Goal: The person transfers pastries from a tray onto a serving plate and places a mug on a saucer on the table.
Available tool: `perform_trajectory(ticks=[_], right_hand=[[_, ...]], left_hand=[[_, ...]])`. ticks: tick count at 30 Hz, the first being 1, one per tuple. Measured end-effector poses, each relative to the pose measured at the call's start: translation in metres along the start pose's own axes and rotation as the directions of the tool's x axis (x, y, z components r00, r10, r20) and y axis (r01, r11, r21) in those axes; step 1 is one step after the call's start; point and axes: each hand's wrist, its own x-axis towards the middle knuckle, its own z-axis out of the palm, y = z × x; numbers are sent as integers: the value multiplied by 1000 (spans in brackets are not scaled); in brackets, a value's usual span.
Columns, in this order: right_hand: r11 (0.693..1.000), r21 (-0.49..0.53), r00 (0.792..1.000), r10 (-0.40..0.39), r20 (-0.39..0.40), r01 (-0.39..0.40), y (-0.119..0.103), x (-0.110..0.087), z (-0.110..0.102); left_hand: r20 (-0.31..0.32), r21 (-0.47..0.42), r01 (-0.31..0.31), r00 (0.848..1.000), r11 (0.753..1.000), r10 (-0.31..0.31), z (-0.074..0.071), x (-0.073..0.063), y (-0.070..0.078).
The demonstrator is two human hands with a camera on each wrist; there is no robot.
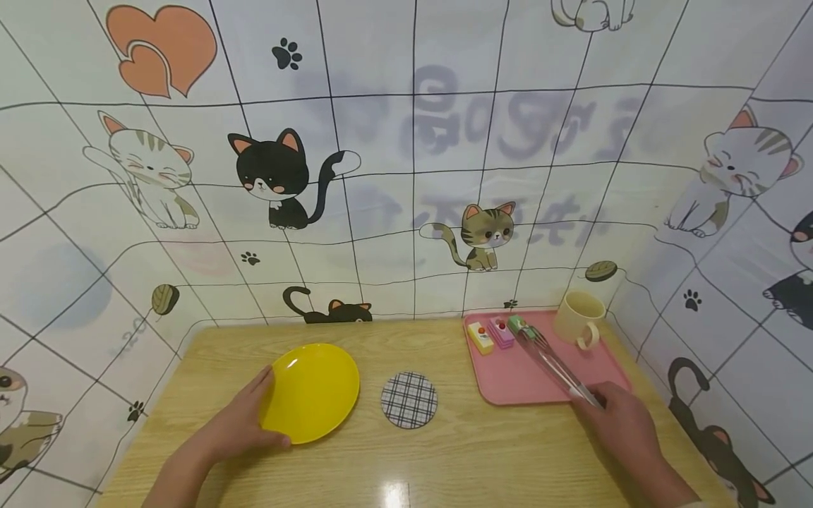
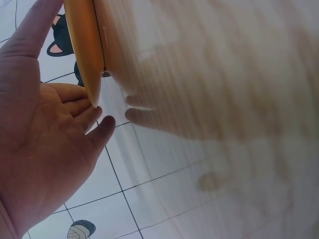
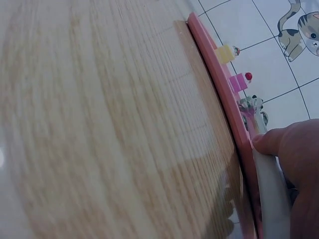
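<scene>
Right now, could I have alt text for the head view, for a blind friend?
A person's right hand holds tongs, tips at a green cake, over a pink tray with a mug, a yellow cake and a pink cake. The left hand holds a yellow plate's edge, and a checked coaster lies between plate and tray on the table.

the left hand (image 1: 241, 420) and the right hand (image 1: 622, 427) were bare, as were the left forearm (image 1: 181, 473) and the right forearm (image 1: 670, 483) as far as they showed. a sliver of pale cloth, apparently a sleeve edge (image 1: 696, 504), crossed the right one at the bottom of the head view. the left palm (image 2: 45, 139) was broad and faintly creased, its fingertips (image 2: 103, 128) rounded; the right thumb (image 3: 269, 143) had a blunt tip.
</scene>
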Motion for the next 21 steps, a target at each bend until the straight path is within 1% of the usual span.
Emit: perform_trajectory(ticks=[8,14,21], right_hand=[[1000,-7,999,-20,-27,20,-1,0,0],[998,-9,997,-59,-55,59,0,-2,-2],[997,-3,995,-80,-58,80,-4,0,-8]], left_hand=[[-8,2,-9,1000,1000,9,1,1,-1],[-20,-2,-26,999,1000,26,0,0,-1],[-24,2,-29,999,1000,29,0,-1,-1]])
